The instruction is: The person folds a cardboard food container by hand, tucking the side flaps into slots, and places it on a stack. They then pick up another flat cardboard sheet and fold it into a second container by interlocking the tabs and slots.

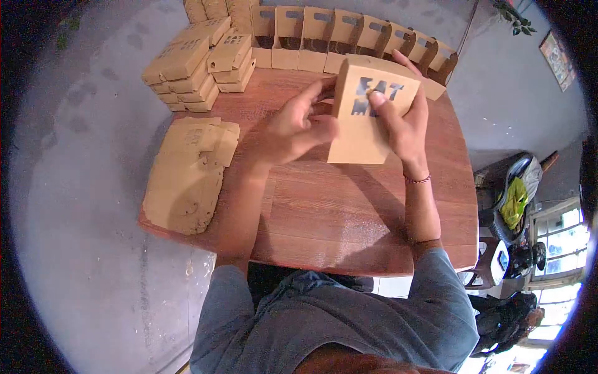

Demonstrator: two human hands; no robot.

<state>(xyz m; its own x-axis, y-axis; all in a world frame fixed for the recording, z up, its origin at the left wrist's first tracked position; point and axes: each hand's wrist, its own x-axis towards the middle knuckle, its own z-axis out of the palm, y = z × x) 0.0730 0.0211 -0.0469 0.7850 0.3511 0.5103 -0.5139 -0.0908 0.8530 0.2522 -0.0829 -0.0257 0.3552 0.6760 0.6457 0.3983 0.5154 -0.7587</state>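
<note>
Cardboard box (359,134), brown, oblong, lettered EAT ME, was gripped by the right hand (408,134) above the reddish, wood-grained desk (336,218). The left hand (293,128) was half-curled at its edge, grip unclear

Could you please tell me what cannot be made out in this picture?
All in the head view:
Lower lettering on the held carton: partly covered by the thumb of the right hand.
Carton's inside: hidden by its walls.
Left hand: blurred, so its exact contact with the carton is unclear.
Tallest stacked boxes: cut off by the top edge.
Print on the flat cardboard: too faint.
</note>
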